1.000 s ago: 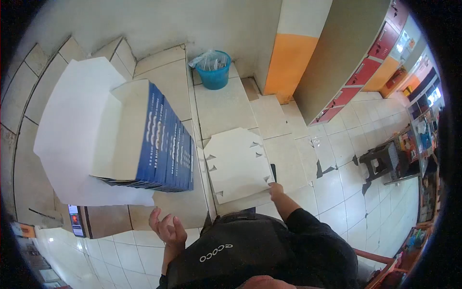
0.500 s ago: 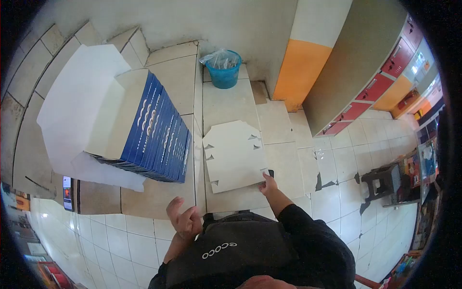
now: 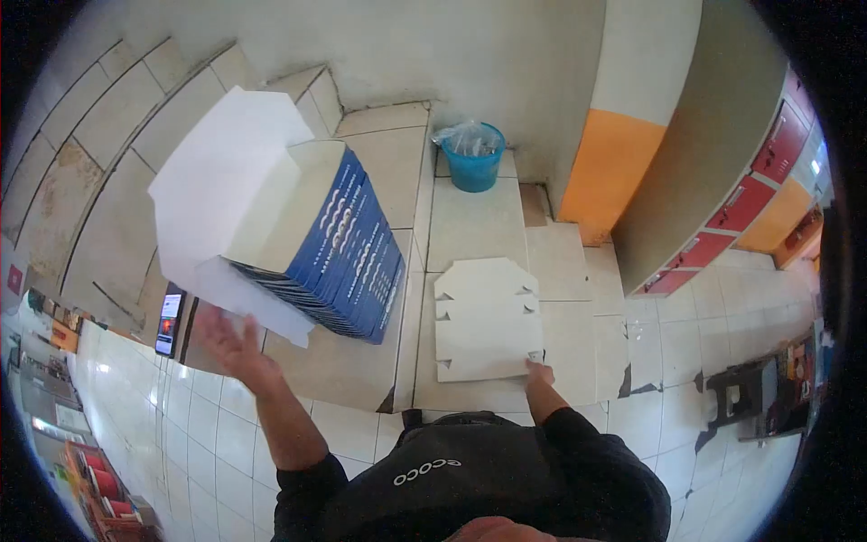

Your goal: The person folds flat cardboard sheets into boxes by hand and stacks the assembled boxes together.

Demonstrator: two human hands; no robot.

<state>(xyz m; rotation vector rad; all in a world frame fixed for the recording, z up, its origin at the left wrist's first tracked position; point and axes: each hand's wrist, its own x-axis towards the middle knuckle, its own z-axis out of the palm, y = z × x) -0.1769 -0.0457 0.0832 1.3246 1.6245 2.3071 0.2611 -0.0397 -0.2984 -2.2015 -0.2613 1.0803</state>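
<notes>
A flat white cardboard box blank (image 3: pixel 486 316) with small cut flaps along its sides lies on the tiled ledge in front of me. My right hand (image 3: pixel 540 372) is closed at its near right corner; a small dark thing shows beside the fingers there, too small to name. To the left, my left hand (image 3: pixel 237 350) is open, fingers apart and a bit blurred, beside the near edge of a large white sheet (image 3: pixel 221 172). That sheet lies by a tall stack of blue printed cardboard boxes (image 3: pixel 348 248), whose pale top piece faces up.
A phone (image 3: pixel 169 321) with a lit screen lies at the ledge's left end. A blue bucket (image 3: pixel 475 167) with clear plastic in it stands by the wall. Red-doored lockers (image 3: pixel 742 204) are at right, a dark stool (image 3: pixel 736 395) on the floor below.
My left hand has moved leftward and opened, reaching from near my body to the white sheet. The right hand stays at the blank's corner. The whole view has shifted.
</notes>
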